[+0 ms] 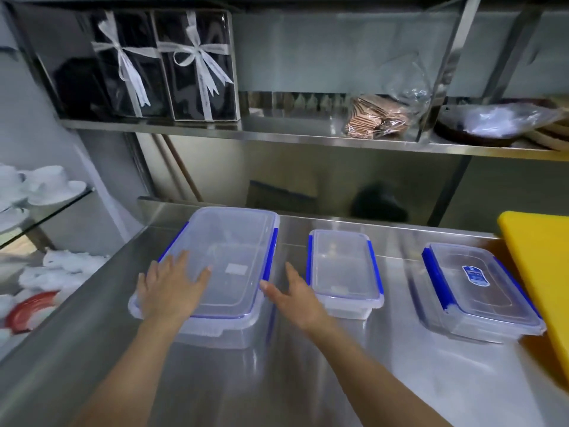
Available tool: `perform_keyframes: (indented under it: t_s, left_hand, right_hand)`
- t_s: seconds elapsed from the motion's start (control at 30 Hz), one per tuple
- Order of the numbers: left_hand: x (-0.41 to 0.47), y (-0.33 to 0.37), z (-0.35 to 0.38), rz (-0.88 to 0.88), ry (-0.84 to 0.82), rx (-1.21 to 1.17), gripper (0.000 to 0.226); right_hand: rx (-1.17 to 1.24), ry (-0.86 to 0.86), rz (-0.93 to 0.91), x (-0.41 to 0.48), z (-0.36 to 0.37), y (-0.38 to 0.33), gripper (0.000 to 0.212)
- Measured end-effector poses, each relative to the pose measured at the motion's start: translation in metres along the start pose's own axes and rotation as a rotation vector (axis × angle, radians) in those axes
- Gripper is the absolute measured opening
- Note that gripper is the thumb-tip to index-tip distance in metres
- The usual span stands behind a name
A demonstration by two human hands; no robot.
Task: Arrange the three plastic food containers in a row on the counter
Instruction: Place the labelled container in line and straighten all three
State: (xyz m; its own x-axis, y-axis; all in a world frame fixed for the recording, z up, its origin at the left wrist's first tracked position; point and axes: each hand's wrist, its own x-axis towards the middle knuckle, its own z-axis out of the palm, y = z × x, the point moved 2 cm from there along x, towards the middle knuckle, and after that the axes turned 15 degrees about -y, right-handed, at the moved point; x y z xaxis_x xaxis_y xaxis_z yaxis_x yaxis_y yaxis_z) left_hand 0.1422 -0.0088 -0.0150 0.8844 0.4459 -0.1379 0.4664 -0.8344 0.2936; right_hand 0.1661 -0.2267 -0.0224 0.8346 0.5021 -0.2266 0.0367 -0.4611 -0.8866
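Observation:
Three clear plastic containers with blue clips stand on the steel counter (308, 380). The large container (234, 251) is at the left, the small container (341, 269) in the middle, and a medium container (474, 288) with a blue label at the right. My left hand (171, 288) lies flat on the near left corner of the large container's lid, fingers spread. My right hand (295, 294) hovers between the large and small containers, fingers apart, holding nothing, close to the large container's right side.
A yellow cutting board (542, 272) lies at the right edge, touching the medium container. A steel shelf (277, 134) above holds black gift boxes with white ribbons (172, 66) and bagged items. White cups and dishes (40, 186) sit on a glass shelf at the left.

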Motion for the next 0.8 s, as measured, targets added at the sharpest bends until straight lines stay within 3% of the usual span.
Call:
perform_keyframes:
  t_s: [0.17,0.67,0.8]
  left_hand:
    - [0.002,-0.035,0.011,-0.044,-0.096,-0.009,0.072]
    - [0.01,-0.052,0.011,-0.002,0.014,-0.023,0.064]
    - [0.008,-0.049,0.009,-0.001,-0.029,0.006,0.064]
  right_hand:
    - [0.048,-0.059,-0.046,0.014,0.04,-0.014,0.074]
    - [-0.071,0.03,-0.043,0.029,0.065,-0.021,0.064]
    - [-0.102,-0.017,0.019,0.029,0.063,-0.022,0.068]
